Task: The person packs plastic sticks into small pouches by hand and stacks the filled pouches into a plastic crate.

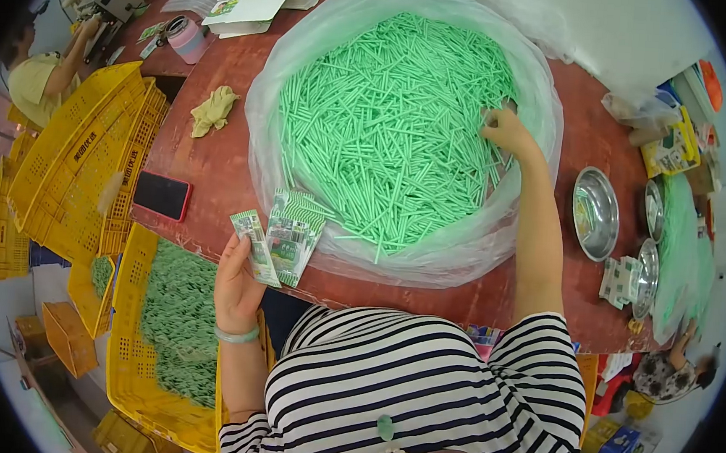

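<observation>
The left hand (240, 281) is at the near edge of the red table (346, 291), its thumb and fingers drawn in on a narrow green-and-white packet (258, 251). Just to the right of that packet, more packets (293, 237) lie by the near left rim of the plastic bag (544, 146). The bag spreads wide over the middle of the table, its crumpled rim turned outward around a heap of green sticks (395, 128).

The right hand (508, 131) reaches over the right side of the rim to the heap's right margin, fingers bent and close together — whether they hold a stick, I cannot tell.

To the left, a strip of red tabletop separates the bag from the phone (162, 196), which lies close to the table's left edge, and a crumpled yellow cloth (213, 112) farther off. To the right, another strip of tabletop runs between the bag and a metal bowl (606, 222); the right forearm crosses the bag's rim on this side. Below the near left edge stands a yellow crate (124, 353) — its rim just beside the left forearm.
</observation>
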The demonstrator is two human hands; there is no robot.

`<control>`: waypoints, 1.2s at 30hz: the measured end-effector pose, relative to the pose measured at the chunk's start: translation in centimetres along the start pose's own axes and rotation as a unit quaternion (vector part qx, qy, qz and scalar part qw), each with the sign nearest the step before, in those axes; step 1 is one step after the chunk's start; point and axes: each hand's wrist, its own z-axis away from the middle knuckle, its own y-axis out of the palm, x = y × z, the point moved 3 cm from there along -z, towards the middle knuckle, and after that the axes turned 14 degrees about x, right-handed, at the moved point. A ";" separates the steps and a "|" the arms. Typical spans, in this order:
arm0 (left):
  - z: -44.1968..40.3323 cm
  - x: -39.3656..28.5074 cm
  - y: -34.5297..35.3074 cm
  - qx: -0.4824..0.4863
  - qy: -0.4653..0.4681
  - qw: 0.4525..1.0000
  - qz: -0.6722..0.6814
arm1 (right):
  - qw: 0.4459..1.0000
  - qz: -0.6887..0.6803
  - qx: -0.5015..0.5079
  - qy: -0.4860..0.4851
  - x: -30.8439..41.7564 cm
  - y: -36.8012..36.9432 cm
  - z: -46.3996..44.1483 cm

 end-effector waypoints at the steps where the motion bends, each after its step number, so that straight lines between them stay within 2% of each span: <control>1: 0.0 0.2 -0.2 -0.006 -0.005 1.000 0.002 | 1.000 0.014 0.025 0.005 -0.5 0.0 -0.3; 5: -0.2 0.3 -0.1 -0.015 -0.020 1.000 -0.009 | 0.998 0.002 0.028 -0.050 -0.5 -0.1 0.3; 7: -0.3 0.3 -0.1 -0.021 -0.019 0.999 -0.014 | 0.996 0.009 -0.064 -0.058 -1.6 0.1 0.6; 8: -0.3 0.4 -0.2 -0.029 -0.018 0.999 -0.017 | 0.996 0.009 -0.063 -0.058 -0.5 0.0 1.1; 10: -0.4 0.6 -0.4 -0.029 -0.020 0.999 -0.016 | 0.992 -0.075 -0.088 0.055 1.8 -0.6 2.2; 11: -0.5 0.6 -0.5 -0.026 -0.024 0.999 -0.016 | 0.992 -0.076 -0.088 0.055 1.1 -0.2 1.5; 13: -0.8 0.8 0.2 -0.029 -0.026 0.999 -0.013 | 0.989 0.016 -0.143 0.034 -1.0 0.5 -0.6; 16: -0.9 0.8 0.5 -0.036 -0.030 0.999 -0.020 | 0.985 -0.021 -0.170 0.001 -1.0 0.4 -0.9; 20: -0.6 0.2 0.6 -0.067 -0.026 0.996 -0.044 | 0.988 -0.061 -0.144 -0.017 0.3 0.8 -0.8; 22: -0.7 0.1 0.5 -0.069 -0.021 0.996 -0.046 | 0.982 -0.066 -0.156 -0.087 -0.1 1.0 -1.3; 23: -0.8 0.0 0.5 -0.068 -0.014 0.996 -0.047 | 0.982 -0.068 -0.157 -0.085 0.4 1.0 -1.0; 25: -0.9 0.2 0.2 -0.066 -0.025 0.996 -0.047 | 0.995 -0.038 -0.092 -0.008 1.7 1.2 -0.3; 26: -0.9 0.3 0.1 -0.063 -0.034 0.996 -0.045 | 0.995 -0.039 -0.091 -0.007 1.4 1.0 -0.5; 28: -1.0 0.5 0.0 -0.061 -0.033 0.997 -0.041 | 0.999 0.008 -0.023 -0.030 0.5 0.6 -1.4; 29: -1.1 0.5 0.0 -0.058 -0.032 0.997 -0.037 | 0.999 0.009 -0.022 -0.031 0.7 0.2 -1.1; 31: -1.1 0.3 0.3 -0.061 -0.032 0.997 -0.041 | 0.993 -0.021 0.082 -0.083 1.3 -0.3 -0.4; 35: -1.2 0.3 0.2 -0.051 -0.031 0.997 -0.043 | 0.994 -0.059 0.030 -0.091 2.7 0.3 1.5; 36: -1.3 0.3 0.2 -0.051 -0.032 0.997 -0.044 | 0.992 0.011 -0.009 -0.122 2.0 0.8 1.1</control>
